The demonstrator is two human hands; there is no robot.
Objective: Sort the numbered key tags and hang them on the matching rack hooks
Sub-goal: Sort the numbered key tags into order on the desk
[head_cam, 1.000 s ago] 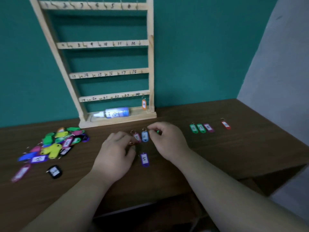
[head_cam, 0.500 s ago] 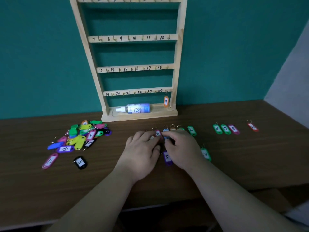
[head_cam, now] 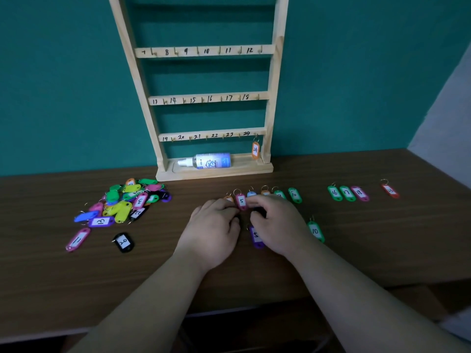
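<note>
Pink plastic number-5 key tag [head_cam: 241, 201] looks light, best pinched at its metal ring [head_cam: 237, 192]; my left hand [head_cam: 214, 230] and right hand [head_cam: 277, 222] crowd it, grip unclear.

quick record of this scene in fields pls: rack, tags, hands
rack: pale wooden hook rack; orange tag 24 hangs on hook 24
rack base: white spray bottle lying down
unsorted: heap of coloured key tags, far left
sorted row: pink tag 5 centre; green tag 16 right
hands: left hand, right hand at the centre row; grip unclear
</note>
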